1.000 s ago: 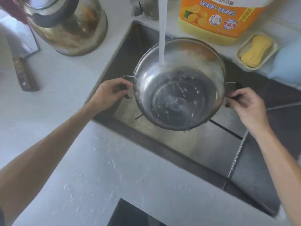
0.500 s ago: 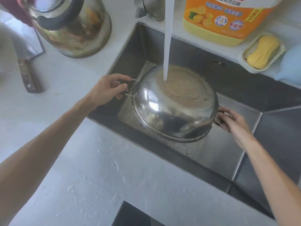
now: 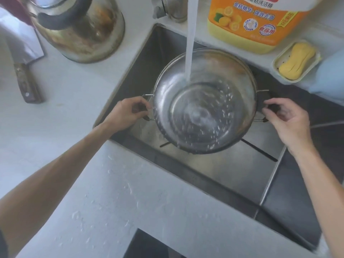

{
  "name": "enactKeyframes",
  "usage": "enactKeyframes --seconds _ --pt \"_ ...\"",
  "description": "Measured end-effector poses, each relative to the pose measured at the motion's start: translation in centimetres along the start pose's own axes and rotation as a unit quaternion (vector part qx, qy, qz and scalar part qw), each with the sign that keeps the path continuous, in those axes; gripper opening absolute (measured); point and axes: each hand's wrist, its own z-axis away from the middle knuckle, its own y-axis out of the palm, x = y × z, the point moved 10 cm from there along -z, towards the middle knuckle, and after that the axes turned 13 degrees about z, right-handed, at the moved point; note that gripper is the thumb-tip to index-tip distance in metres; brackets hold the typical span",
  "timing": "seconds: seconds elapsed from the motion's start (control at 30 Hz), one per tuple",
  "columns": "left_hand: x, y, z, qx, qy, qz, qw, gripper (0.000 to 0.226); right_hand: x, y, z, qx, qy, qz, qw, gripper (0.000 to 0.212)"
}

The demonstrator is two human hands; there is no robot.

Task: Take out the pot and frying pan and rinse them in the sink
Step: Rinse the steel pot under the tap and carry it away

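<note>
A steel pot (image 3: 204, 112) hangs open side up over the steel sink (image 3: 247, 175). A stream of tap water (image 3: 190, 38) falls into it and splashes on its inner wall. My left hand (image 3: 126, 113) grips the pot's left wire handle. My right hand (image 3: 286, 118) grips the dark handle on the pot's right side. No frying pan is in view.
A worn metal kettle (image 3: 78, 28) stands on the white counter (image 3: 55, 116) at back left, beside a cleaver (image 3: 24, 71). Behind the sink are the tap base (image 3: 167, 8), an orange detergent jug (image 3: 251, 21) and a yellow soap in its dish (image 3: 296, 61).
Half a second ago the pot was turned bottom up under the water. Both hands have turned it back so its opening faces up, and water now runs inside it.
</note>
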Motion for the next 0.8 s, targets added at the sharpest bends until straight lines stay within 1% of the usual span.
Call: enactKeyframes --seconds 0.07,0.2,0.3,0.4,0.5,0.57,0.63,0.7,0.8 --pt "-1.2 -1.2 0.3 -0.021 0.033 0.012 0.999 0.018 -1.3 0.5 0.6 -0.008 0.020 -0.013 1.000 0.031" --pt "-3.7 -2.8 1.3 -0.025 0.085 0.018 0.996 0.022 -5.2 2.9 2.0 -0.007 0.096 -0.076 0.992 0.034" --pt "-5.6 -3.3 1.9 -0.024 0.114 0.019 0.993 0.026 -7.5 5.5 3.3 0.024 0.139 -0.111 0.984 0.031" --pt "-7.3 -3.4 1.9 -0.018 0.129 0.066 0.989 0.029 -8.8 7.6 3.9 0.078 0.163 -0.091 0.979 0.029" --pt "-7.4 -3.6 1.0 -0.017 0.105 0.145 0.984 0.025 -9.2 9.5 4.7 0.166 0.206 -0.073 0.962 0.017" --pt "-6.4 -3.6 0.4 -0.024 0.077 0.147 0.986 0.021 -9.6 9.8 4.8 0.194 0.227 -0.066 0.952 0.014" --pt "-4.8 -2.9 -0.1 -0.012 0.046 0.124 0.991 0.016 -9.8 8.9 4.2 0.178 0.237 -0.051 0.954 0.014" --pt "-2.8 -1.9 -0.2 0.015 0.010 0.110 0.994 0.013 -9.5 7.2 3.2 0.136 0.240 -0.051 0.960 0.013" --pt "0.4 -0.2 -0.2 0.061 -0.045 0.078 0.994 0.006 -7.4 4.4 1.0 0.096 0.201 -0.055 0.973 0.014"
